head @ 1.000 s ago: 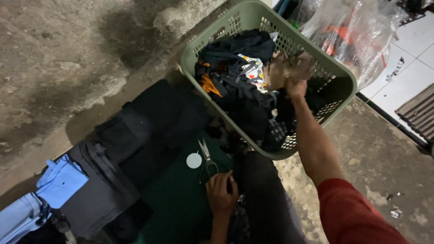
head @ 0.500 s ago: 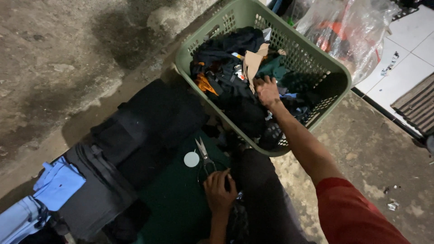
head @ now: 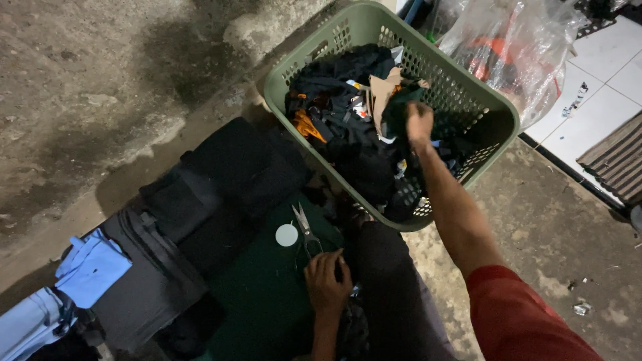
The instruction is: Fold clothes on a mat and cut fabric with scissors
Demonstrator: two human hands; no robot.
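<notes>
My right hand [head: 419, 122] reaches into the green laundry basket [head: 495, 110] and grips a dark green garment [head: 400, 107] among the dark clothes piled inside. An orange piece [head: 304, 125] and a tan piece [head: 379, 93] show in the heap. My left hand [head: 326, 281] rests low on a dark green cloth [head: 264, 294] spread over my lap, fingers curled beside a pair of scissors [head: 306, 230]. A small white disc [head: 286, 234] lies on that cloth, just left of the scissors.
Folded dark garments [head: 200, 194] lie in a row on the left, ending in a light blue one [head: 90, 267]. A clear plastic bag [head: 515, 47] with red contents sits behind the basket. White tiles [head: 595, 100] lie at the right, rough concrete floor [head: 100, 80] elsewhere.
My right hand moved from the basket's right side to its middle and closed on the dark green garment. The left hand stayed by the scissors.
</notes>
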